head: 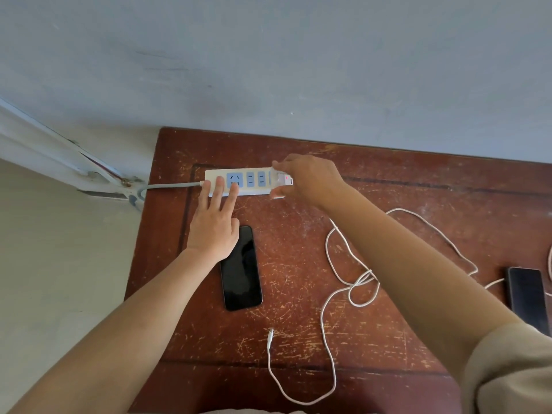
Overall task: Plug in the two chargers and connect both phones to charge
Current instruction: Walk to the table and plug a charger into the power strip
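Note:
A white power strip (pixel 254 178) with blue sockets lies at the back of the wooden table (pixel 298 264). My left hand (pixel 213 225) rests flat on the strip's left end, fingers spread. My right hand (pixel 304 177) grips a white charger (pixel 280 182) at the strip's right end; a red light shows beside it. A white cable (pixel 331 258) loops across the table and ends in a loose plug (pixel 270 334) near the front. One black phone (pixel 241 268) lies face up under my left wrist. A second black phone (pixel 527 297) lies at the right edge with a cable at its end.
The strip's grey cord (pixel 170 186) runs left off the table toward white pipes (pixel 89 171) at the wall. A grey wall stands right behind the table. The floor shows left of the table's edge.

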`<action>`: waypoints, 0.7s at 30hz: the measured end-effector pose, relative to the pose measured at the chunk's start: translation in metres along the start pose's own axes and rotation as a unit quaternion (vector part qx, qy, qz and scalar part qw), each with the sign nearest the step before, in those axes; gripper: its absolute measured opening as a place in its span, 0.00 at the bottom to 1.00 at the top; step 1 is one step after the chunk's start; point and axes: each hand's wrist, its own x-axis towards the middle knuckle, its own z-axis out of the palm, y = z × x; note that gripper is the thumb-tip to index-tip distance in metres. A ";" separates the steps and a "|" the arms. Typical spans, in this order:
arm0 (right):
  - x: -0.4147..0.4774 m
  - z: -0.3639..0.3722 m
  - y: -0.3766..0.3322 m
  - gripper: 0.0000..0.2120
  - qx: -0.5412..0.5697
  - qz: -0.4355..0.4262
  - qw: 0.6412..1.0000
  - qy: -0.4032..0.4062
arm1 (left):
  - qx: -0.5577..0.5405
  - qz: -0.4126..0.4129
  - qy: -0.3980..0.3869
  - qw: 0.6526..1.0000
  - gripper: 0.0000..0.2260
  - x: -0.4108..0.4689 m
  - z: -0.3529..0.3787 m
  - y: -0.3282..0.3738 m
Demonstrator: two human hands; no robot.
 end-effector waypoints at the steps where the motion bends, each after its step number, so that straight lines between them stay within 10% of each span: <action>1: 0.005 -0.005 0.000 0.33 -0.003 0.006 1.000 -0.011 | -0.001 -0.001 0.001 1.000 0.32 0.000 0.000 0.000; 21: -0.017 0.020 -0.008 0.34 0.013 0.106 0.994 0.006 | 0.006 -0.002 -0.039 0.999 0.32 0.003 -0.008 0.005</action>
